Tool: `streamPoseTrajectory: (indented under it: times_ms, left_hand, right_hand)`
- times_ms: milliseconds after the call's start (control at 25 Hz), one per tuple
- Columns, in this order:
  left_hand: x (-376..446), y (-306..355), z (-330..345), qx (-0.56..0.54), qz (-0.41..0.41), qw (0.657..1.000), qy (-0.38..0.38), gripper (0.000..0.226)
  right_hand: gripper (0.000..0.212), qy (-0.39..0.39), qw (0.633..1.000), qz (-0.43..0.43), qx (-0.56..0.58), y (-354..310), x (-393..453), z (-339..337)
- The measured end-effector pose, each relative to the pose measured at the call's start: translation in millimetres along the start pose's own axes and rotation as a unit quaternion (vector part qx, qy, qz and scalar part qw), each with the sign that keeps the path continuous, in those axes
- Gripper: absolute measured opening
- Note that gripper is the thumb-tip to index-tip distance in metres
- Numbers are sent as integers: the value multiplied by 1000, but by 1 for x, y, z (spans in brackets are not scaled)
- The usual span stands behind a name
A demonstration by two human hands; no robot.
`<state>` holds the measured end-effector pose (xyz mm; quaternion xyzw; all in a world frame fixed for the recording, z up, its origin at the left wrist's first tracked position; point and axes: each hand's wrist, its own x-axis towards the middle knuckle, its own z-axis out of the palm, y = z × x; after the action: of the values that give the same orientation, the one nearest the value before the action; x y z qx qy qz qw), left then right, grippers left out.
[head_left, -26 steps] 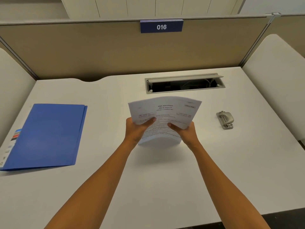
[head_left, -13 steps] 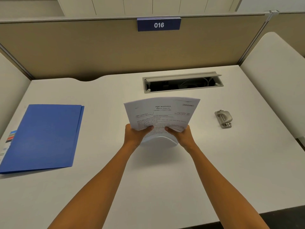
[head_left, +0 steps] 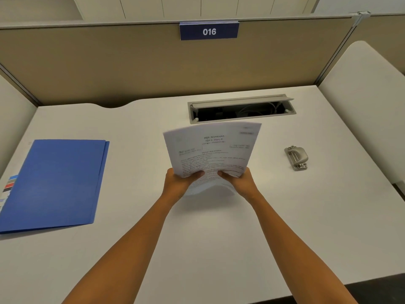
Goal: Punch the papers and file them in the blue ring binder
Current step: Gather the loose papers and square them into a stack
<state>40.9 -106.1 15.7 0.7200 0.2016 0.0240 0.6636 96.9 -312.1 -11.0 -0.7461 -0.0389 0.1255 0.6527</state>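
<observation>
A stack of printed white papers [head_left: 213,148] stands nearly upright above the middle of the white desk [head_left: 219,249], its lower edge close to the desktop and bowed. My left hand [head_left: 178,183] grips its lower left corner, thumb on the front sheet. My right hand [head_left: 241,183] grips the lower right corner the same way. The blue ring binder [head_left: 57,183] lies closed and flat at the desk's left side. A small metal hole punch [head_left: 296,157] sits on the desk to the right of the papers.
An open cable tray [head_left: 241,109] with wires is set into the desk behind the papers. A beige partition with a blue sign reading 016 [head_left: 209,31] closes the back. White side panels flank the desk left and right.
The paper stack has tipped more upright and dropped slightly in my hands, which have slid closer together along its lower edge. Binder and punch have not moved.
</observation>
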Motion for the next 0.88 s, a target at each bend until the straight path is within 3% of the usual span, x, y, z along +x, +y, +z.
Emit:
streamPoseTrajectory:
  times_ms: [280,440,720,880]
  left_hand:
    - [3,-10,-1,51,-79,995,-20,49]
    - [-1,-16,0,121,-93,988,2,67]
    - [4,-26,1,304,-99,947,-34,90]
    - [2,-26,7,373,-94,921,-55,86]
  right_hand:
    - [28,-23,989,74,-124,3,8,-8]
    - [37,-14,978,119,-169,20,12,-9]
    - [40,-10,965,144,-218,26,16,-10]
    - [41,0,964,140,-227,29,17,-11]
